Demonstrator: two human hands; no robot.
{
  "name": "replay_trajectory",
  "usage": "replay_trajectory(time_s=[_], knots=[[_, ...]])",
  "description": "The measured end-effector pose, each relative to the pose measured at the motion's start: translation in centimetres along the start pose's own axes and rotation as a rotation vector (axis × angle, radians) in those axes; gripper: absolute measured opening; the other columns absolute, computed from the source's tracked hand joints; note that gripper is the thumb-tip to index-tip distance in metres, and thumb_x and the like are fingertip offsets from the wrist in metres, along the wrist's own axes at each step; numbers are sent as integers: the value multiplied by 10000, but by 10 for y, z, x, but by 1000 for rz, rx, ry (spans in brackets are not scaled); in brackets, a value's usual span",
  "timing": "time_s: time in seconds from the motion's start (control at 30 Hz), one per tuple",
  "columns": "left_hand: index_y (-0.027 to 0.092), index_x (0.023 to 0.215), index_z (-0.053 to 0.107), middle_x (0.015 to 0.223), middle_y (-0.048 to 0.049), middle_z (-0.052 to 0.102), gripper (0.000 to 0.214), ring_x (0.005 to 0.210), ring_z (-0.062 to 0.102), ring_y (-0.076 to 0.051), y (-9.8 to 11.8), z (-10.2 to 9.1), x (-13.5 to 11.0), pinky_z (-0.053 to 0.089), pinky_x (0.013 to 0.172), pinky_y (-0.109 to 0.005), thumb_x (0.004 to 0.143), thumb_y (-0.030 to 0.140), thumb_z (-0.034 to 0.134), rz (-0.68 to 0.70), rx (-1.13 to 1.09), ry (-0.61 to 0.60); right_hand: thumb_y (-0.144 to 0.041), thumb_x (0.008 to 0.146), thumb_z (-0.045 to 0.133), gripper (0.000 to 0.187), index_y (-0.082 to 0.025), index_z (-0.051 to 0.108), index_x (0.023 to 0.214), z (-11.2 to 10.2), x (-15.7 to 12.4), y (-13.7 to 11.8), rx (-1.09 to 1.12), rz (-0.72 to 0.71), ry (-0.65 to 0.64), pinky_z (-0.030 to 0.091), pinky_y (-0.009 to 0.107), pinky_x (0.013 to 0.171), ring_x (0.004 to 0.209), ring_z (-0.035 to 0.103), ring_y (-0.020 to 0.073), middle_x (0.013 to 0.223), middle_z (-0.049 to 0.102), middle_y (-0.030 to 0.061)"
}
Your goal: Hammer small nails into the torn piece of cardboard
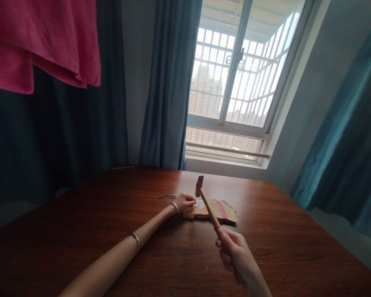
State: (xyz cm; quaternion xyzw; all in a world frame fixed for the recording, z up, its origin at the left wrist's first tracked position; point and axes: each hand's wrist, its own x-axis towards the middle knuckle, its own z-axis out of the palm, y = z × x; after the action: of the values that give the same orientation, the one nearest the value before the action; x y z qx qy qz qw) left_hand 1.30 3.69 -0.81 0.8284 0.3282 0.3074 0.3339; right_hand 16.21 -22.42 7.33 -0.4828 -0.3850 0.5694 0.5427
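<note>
My right hand [233, 253] is wrapped round the wooden handle of a small hammer [207, 206], whose metal head is raised just above a thin nail [198, 202]. My left hand [185, 202] pinches that nail upright on a torn piece of brown cardboard [227, 213] with a pink stripe, lying flat on the dark wooden table [111, 218]. A bracelet circles my left wrist and another sits further up the forearm.
A few loose nails [167, 196] lie on the table left of my left hand. Beyond the table's far edge are a barred window [235, 74], blue curtains [170, 82] on both sides and a pink cloth [43, 41] hanging top left.
</note>
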Motion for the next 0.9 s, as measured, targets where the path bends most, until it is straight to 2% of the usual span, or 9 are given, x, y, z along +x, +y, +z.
replay_trajectory(time_s=[0.33, 0.73, 0.9], knots=[[91, 629, 646, 502, 23, 485, 384, 519, 403, -87, 18, -2, -8, 262, 487, -184, 745, 425, 498, 61, 105, 5, -550, 670, 593, 409, -175, 429, 661, 3, 5, 5, -15, 21, 2, 161, 126, 263, 309, 272, -10, 561, 435, -75], [94, 675, 677, 567, -3, 572, 361, 550, 454, -101, 19, -1, -9, 297, 509, -181, 734, 416, 523, 48, 79, 26, -562, 665, 586, 415, -178, 429, 656, 3, 7, 1, -30, 24, -6, 183, 129, 262, 313, 275, -6, 562, 431, -75], [100, 636, 674, 547, -4, 565, 348, 546, 455, -100, 21, -2, -10, 300, 512, -182, 733, 401, 529, 52, 96, 23, -559, 663, 589, 413, -171, 447, 666, 2, 9, 2, -51, 2, -12, 204, 134, 259, 316, 297, -3, 586, 455, -66]])
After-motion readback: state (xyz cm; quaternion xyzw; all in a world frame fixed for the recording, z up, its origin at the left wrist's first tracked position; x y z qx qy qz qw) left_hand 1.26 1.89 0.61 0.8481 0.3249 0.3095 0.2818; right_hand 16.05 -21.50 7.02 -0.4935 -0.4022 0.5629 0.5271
